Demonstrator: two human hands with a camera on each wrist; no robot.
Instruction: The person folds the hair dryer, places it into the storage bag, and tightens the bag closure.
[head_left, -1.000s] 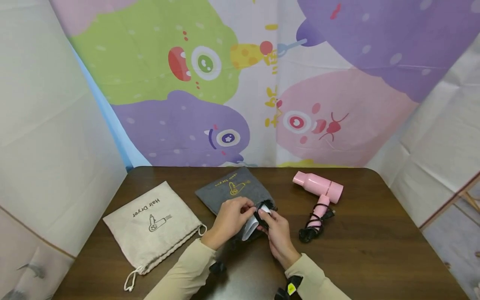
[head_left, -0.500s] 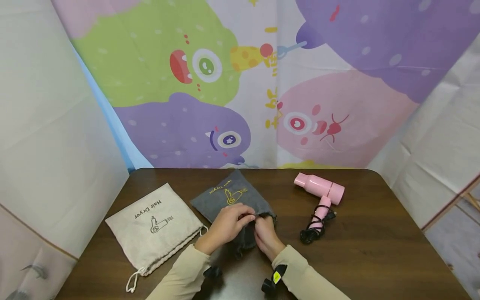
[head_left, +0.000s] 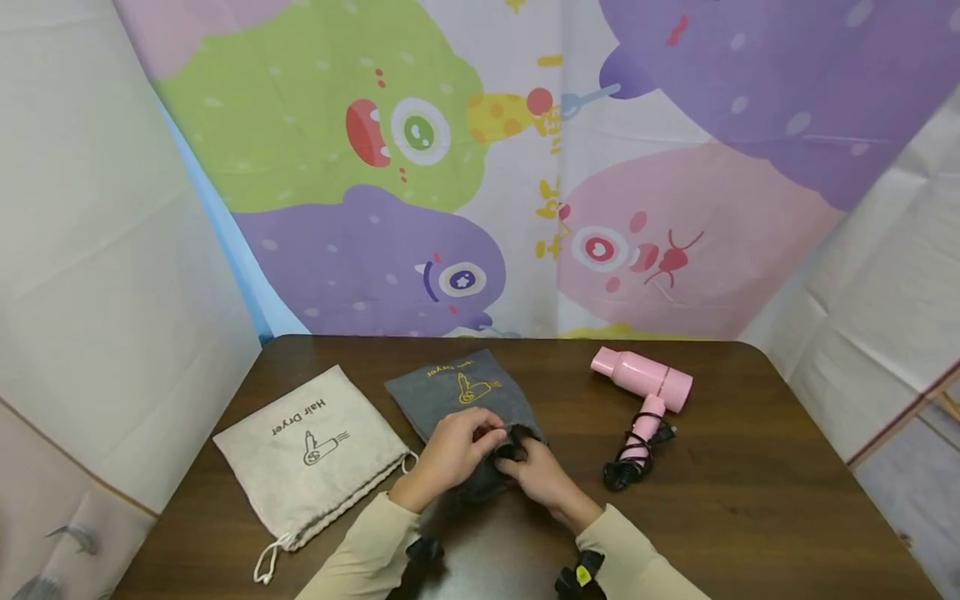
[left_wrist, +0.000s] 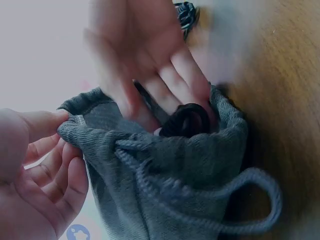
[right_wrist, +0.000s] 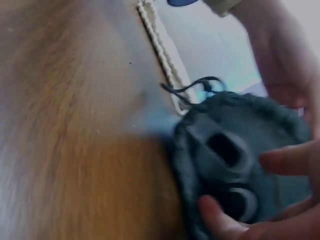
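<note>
A dark grey drawstring bag [head_left: 480, 400] printed with a yellow hair dryer lies mid-table, its mouth facing the person. My left hand [head_left: 459, 450] pinches the bag's rim between thumb and fingers, as the left wrist view also shows. At the mouth is my right hand [head_left: 543, 475], with straight, spread fingers [left_wrist: 172, 82] reaching just inside. Within the opening sit a coiled black cord [left_wrist: 187, 120] and a grey piece with a dark oval opening [right_wrist: 225, 150]; the rest of the contents is hidden in the cloth. A grey drawstring loop [left_wrist: 260, 185] hangs from the rim.
To the left lies a cream drawstring bag [head_left: 315, 458] marked "Hair Dryer", with white cord ends. A pink hair dryer [head_left: 645, 375], its black cord wound around the handle, rests at the right. A cartoon curtain [head_left: 465, 167] hangs behind the brown table [head_left: 750, 467].
My right hand first held a black-and-pale item at the bag's mouth, then went inside with it; now the hand is partly back out, fingers spread. The left hand stays at the rim.
</note>
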